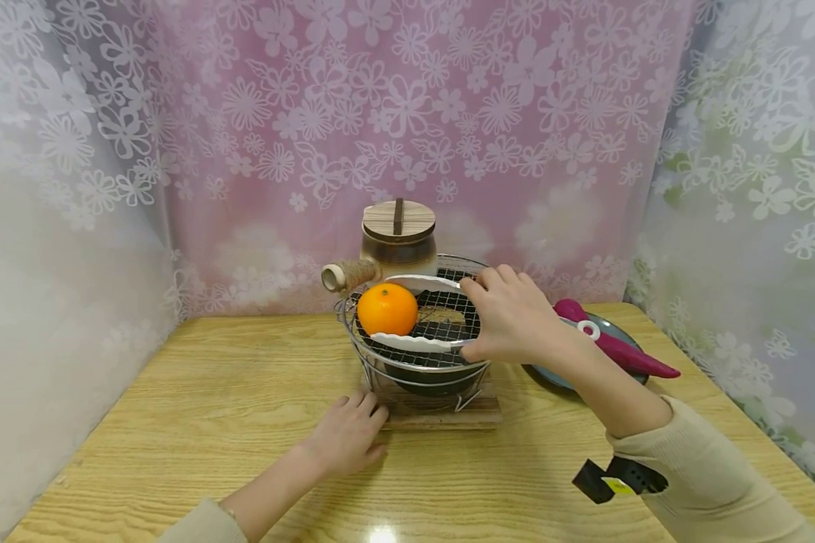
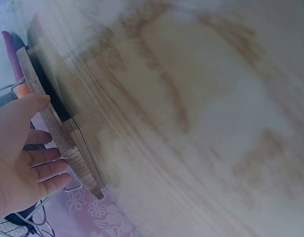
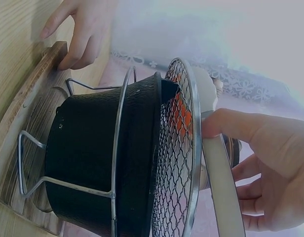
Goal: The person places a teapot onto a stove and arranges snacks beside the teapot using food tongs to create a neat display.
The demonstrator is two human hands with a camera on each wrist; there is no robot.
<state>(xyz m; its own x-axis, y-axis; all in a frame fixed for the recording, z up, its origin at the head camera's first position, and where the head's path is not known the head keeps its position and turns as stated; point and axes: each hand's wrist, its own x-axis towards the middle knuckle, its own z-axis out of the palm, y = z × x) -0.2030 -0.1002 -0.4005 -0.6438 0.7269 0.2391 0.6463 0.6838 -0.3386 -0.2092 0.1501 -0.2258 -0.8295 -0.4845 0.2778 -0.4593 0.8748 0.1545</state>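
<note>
My right hand (image 1: 509, 315) grips white tongs (image 1: 414, 344), their prongs on either side of an orange (image 1: 387, 310) on the wire mesh (image 1: 441, 329). My left hand (image 1: 349, 435), fingers loosely extended, touches the wooden board (image 1: 441, 419) below.

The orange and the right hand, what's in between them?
Tongs: in the head view, their arms reach from the right hand to either side of the orange, with wire mesh showing between the arms.

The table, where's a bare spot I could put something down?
Two bare patches of table: a big one between the left curtain and left hand, another in front of the wooden board, beside the right sleeve. It's crowded mid-table, around the grill, orange, tongs and lidded pot, and at right, around the plate.
</note>
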